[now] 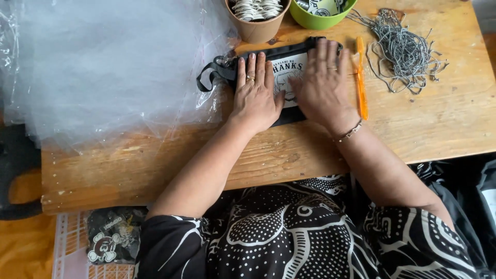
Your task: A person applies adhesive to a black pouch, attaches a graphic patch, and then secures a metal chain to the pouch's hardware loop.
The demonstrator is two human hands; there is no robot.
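Here, both hands flat, open (fingers spread): left hand, right hand pressing black pouch beneath.

A stack of clear plastic bags covers the upper left of the wooden table. At the top edge stand a brown paper cup of round badges and, right of it, a green bowl. An orange tool lies right of centre, near a tangle of silver ball chains at upper right. A small black packet sits lower left.
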